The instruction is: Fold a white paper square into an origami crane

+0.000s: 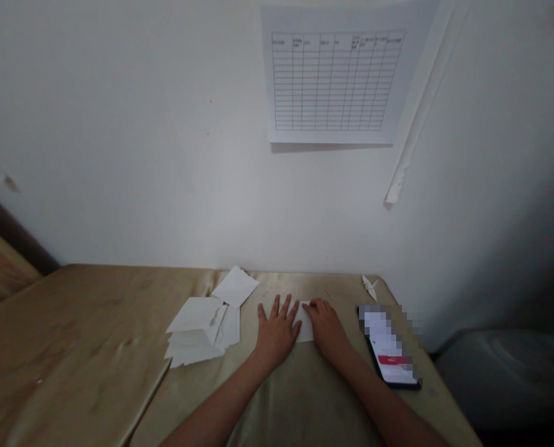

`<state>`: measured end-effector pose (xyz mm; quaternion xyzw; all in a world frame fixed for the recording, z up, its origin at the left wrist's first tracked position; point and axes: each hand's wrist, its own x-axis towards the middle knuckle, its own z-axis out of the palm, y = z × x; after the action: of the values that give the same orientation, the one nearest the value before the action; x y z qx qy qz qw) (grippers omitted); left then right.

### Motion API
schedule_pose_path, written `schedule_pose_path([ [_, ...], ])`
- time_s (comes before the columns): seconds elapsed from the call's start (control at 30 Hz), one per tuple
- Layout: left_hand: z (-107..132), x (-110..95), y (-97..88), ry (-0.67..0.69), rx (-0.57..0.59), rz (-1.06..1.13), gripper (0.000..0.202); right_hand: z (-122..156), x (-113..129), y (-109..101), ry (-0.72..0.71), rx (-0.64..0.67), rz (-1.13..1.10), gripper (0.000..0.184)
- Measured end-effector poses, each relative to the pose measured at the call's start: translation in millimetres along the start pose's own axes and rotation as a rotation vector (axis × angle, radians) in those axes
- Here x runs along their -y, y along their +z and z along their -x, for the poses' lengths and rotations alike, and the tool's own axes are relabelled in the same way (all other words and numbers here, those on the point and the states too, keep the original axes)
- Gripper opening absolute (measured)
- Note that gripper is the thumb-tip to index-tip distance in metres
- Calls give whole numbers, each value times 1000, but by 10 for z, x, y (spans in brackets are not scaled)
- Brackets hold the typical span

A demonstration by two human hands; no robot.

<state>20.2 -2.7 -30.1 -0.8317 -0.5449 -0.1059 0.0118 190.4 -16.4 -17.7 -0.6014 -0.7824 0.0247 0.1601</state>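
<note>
From the head camera, a small white paper sheet (pixel 305 328) lies flat near the far edge of the tabletop (pixel 95 347), which is covered in a glossy, creased tan cloth. The left hand (pixel 277 332) lies flat on the sheet's left side, fingers spread, grasping nothing. The right hand (pixel 327 329) rests on its right side, fingers loosely bent, fingertips pressing the top edge.

A loose pile of white paper pieces (pixel 207 326) lies to the left, and a slim black phone (pixel 391 351) with a red bar on its screen lies to the right. On the wall a printed grid sheet (pixel 335 81) hangs, its header text too small to read.
</note>
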Motion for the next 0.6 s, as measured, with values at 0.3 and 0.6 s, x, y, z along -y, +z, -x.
schedule_pose_path([
  [0.3,-6,-44,10,120,61,55,55,-18,-10,111,24,119,2,56],
  [0.6,-43,106,36,-15,89,-1,64,5,-41,14,332,125,107,56],
])
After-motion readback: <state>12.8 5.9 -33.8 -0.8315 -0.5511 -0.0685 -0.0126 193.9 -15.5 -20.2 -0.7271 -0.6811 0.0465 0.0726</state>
